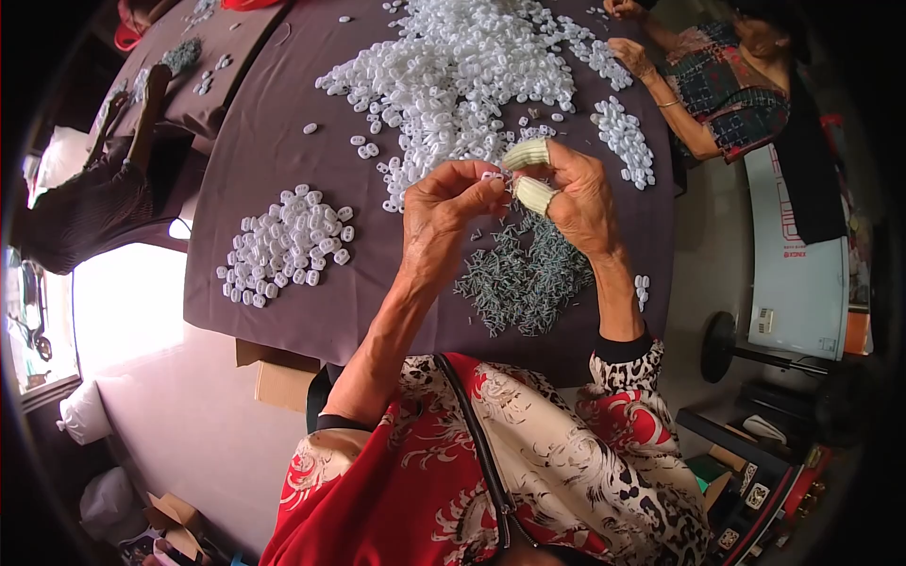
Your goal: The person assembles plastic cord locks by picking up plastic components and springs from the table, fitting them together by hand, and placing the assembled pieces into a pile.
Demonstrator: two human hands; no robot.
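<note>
Over the middle of the dark tablecloth, my left hand point(436, 208) pinches a small white plastic piece point(492, 175) between thumb and fingers. Right beside it is my right hand point(583, 198), with ribbed pale-yellow finger covers point(535, 195) on its thumb and forefinger. Those two fingertips close in at the white piece; what they hold is too small to make out. Below my right hand lies a heap of small grey-green screws point(524, 278). A big spread of white plastic pieces point(453, 80) covers the table beyond my hands.
A smaller heap of white pieces point(288, 245) lies at the left on the tablecloth point(274, 141). At the far right, a person point(727, 94) works by another group of pieces point(623, 141). Another person point(90, 198) sits at a second table on the left. Cardboard boxes point(283, 385) stand below the near edge.
</note>
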